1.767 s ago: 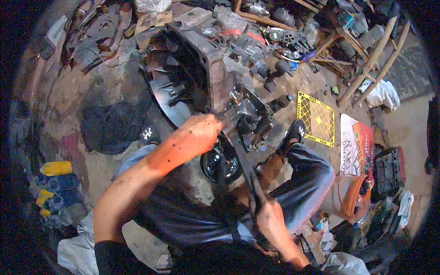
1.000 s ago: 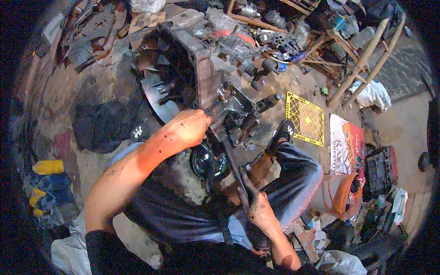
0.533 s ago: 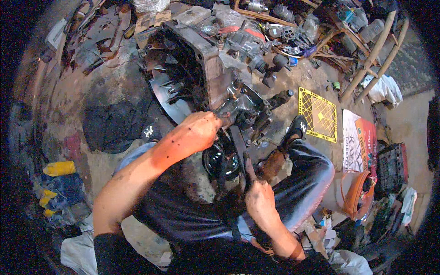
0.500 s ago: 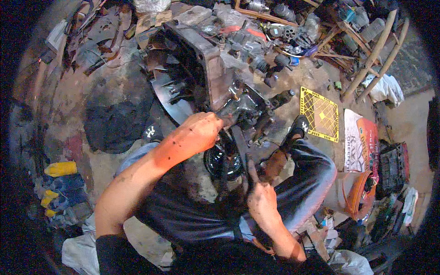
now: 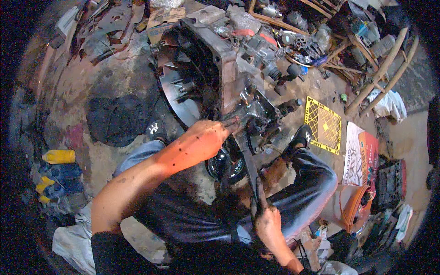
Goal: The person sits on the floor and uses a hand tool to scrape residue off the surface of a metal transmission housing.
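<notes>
A large metal gearbox housing (image 5: 229, 68), with a finned bell-shaped hollow, stands in front of me between my legs. My left hand (image 5: 208, 135) is closed at a greasy joint on its near side, by the upper end of a long dark metal bar (image 5: 251, 167); exactly what those fingers grip is partly hidden. My right hand (image 5: 268, 220) is wrapped round the lower part of the bar, one finger lying along it. Under the bar sits a round black basin (image 5: 215, 169) with a shiny wet inside, partly hidden by the bar.
A yellow plastic grid (image 5: 323, 123), printed sack (image 5: 357, 151) and bucket (image 5: 348, 206) are at right, beside leaning wooden poles (image 5: 380, 78). Yellow-topped containers (image 5: 57, 156) lie at left near a dark cloth (image 5: 114, 119). Several metal parts (image 5: 270, 55) clutter the back.
Since half a second ago my right hand has moved down toward my body along with the bar's lower part. My left hand stays by the housing. The whole view has shifted slightly.
</notes>
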### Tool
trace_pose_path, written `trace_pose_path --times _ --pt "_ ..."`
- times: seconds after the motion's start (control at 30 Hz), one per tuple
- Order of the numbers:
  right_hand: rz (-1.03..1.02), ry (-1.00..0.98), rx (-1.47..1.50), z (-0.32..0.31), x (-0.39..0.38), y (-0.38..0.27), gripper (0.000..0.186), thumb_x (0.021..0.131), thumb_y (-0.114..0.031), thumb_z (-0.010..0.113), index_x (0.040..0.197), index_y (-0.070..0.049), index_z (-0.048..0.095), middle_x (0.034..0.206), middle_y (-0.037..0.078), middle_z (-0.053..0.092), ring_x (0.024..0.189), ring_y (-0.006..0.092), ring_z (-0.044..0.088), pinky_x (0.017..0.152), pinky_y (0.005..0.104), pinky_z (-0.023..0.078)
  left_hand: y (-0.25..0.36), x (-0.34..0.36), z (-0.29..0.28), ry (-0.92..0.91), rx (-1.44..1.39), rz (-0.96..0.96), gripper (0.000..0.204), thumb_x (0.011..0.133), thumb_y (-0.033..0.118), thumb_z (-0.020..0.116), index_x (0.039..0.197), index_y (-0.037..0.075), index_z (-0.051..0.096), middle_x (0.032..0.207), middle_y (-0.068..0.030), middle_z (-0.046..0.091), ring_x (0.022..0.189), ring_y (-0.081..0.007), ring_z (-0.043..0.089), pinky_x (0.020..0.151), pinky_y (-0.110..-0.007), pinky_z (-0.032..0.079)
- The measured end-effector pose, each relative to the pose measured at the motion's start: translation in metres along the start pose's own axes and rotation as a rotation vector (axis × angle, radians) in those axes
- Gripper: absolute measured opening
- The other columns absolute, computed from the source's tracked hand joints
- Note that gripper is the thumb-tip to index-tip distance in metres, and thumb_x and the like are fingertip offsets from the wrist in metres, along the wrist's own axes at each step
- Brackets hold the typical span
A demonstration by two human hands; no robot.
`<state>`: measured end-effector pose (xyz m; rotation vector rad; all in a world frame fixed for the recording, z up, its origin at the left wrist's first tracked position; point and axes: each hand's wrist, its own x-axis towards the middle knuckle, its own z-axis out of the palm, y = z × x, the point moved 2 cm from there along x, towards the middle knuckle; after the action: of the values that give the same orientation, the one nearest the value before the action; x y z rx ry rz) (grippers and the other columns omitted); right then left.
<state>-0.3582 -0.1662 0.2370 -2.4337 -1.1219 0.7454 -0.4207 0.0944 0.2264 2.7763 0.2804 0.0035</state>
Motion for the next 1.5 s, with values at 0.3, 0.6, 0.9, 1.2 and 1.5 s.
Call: trace_pose_path --times 0.3,0.6,0.9,1.2,1.5 --pt "-0.031 0.030 0.189 -0.046 0.026 -0.052 0.042 0.094 -0.007 0.044 0.134 0.000 0.040 0.093 0.031 0.060 0.078 0.0414 0.064 0.066 0.0398 0.049 -0.006 -0.016 -0.031 0.086 0.042 -0.015 0.022 0.077 0.018 0.064 0.094 0.006 0.062 0.078 -0.0132 0.060 0.079 -0.0305 0.061 0.071 -0.042 0.050" --pt "-0.186 0.085 -0.095 0.011 0.084 -0.055 0.086 0.070 0.006 0.048 0.147 -0.006 0.010 0.121 0.044 0.037 0.068 0.0469 0.060 0.056 0.0477 0.052 -0.030 -0.019 -0.029 0.019 -0.067 -0.024 0.030 0.083 0.026 0.062 0.107 0.008 0.060 0.090 -0.0135 0.061 0.090 -0.0318 0.059 0.082 -0.042 0.048" --pt "-0.125 0.130 -0.168 0.020 0.082 -0.061 0.084 0.073 0.003 0.046 0.147 -0.005 0.008 0.098 0.036 0.052 0.062 0.0432 0.060 0.051 0.0483 0.050 -0.016 -0.018 -0.018 -0.183 -0.054 0.008 0.026 0.078 0.016 0.060 0.102 0.007 0.062 0.092 -0.0148 0.063 0.087 -0.0333 0.062 0.077 -0.043 0.051" --pt "-0.077 0.210 -0.113 0.023 0.088 -0.070 0.079 0.075 0.000 0.048 0.145 -0.001 0.013 0.090 0.035 0.053 0.064 0.0443 0.060 0.052 0.0497 0.050 -0.012 -0.004 -0.028 -0.483 -0.022 -0.142 0.023 0.081 0.019 0.056 0.095 0.002 0.061 0.088 -0.0212 0.064 0.083 -0.0363 0.064 0.075 -0.047 0.051" --pt "-0.129 0.278 -0.054 0.034 0.067 -0.058 0.073 0.081 -0.001 0.044 0.147 -0.008 0.013 0.093 0.035 0.057 0.070 0.0454 0.062 0.059 0.0480 0.052 -0.020 0.007 -0.031 -0.177 -0.026 -0.145 0.030 0.089 0.027 0.052 0.105 0.003 0.060 0.096 -0.0205 0.064 0.091 -0.0375 0.061 0.079 -0.047 0.050"
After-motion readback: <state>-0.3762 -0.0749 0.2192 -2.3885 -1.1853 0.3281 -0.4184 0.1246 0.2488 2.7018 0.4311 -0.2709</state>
